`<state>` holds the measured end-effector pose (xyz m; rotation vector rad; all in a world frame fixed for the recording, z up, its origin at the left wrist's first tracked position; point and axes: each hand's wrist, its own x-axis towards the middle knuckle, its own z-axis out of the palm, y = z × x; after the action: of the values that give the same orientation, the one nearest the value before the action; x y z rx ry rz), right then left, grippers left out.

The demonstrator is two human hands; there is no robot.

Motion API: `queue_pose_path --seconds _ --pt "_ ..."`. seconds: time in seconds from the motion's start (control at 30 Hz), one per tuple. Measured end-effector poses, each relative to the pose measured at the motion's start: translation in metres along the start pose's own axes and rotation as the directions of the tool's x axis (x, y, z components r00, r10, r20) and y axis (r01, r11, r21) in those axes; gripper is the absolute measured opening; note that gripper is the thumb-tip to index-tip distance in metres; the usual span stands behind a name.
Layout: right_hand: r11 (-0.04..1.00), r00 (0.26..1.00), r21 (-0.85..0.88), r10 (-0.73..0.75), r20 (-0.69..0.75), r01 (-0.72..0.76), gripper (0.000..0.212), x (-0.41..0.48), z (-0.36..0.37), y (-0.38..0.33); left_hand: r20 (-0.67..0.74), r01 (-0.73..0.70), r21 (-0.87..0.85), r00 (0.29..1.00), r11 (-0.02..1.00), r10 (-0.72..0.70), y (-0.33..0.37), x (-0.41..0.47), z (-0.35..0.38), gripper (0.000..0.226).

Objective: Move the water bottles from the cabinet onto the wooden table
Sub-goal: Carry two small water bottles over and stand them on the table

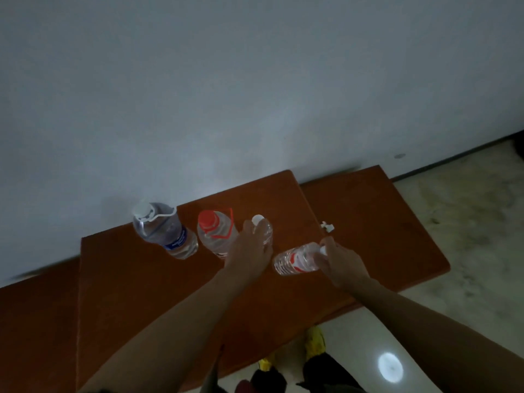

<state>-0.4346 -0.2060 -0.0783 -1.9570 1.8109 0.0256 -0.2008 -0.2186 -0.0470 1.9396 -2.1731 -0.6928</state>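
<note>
Several clear water bottles are on the orange-brown wooden table (127,279). At the left stands a blue-labelled bottle (167,234) with a grey-white top, and beside it a red-capped bottle (214,232). My left hand (249,251) grips a white-capped bottle (263,231) that stands upright. My right hand (340,265) holds a red-labelled bottle (297,259) by its neck end, tilted with its base pointing left, just above or on the table.
A second wooden surface (382,222) adjoins the table on the right, with a small white object (327,226) near the seam. A pale wall rises behind. Light floor lies at the right and below, where my yellow shoes (314,341) show.
</note>
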Motion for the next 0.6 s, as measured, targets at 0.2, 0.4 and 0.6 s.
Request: queue_pose_path --seconds 0.2,0.4,0.6 --pt "0.997 0.999 0.078 -0.004 -0.049 0.008 0.032 0.007 0.003 0.029 0.035 0.149 0.156 0.987 0.976 -0.156 0.003 0.046 0.014 0.04" --pt "0.984 0.995 0.149 -0.087 -0.053 0.094 0.04 0.028 0.002 0.047 -0.036 0.3 0.233 0.953 0.925 -0.3 0.015 0.04 0.03 0.034" --pt "0.942 0.945 0.073 -0.326 -0.028 0.327 0.049 0.048 -0.009 0.056 -0.095 0.439 0.12 0.898 0.89 -0.43 0.023 -0.004 0.04 0.038"
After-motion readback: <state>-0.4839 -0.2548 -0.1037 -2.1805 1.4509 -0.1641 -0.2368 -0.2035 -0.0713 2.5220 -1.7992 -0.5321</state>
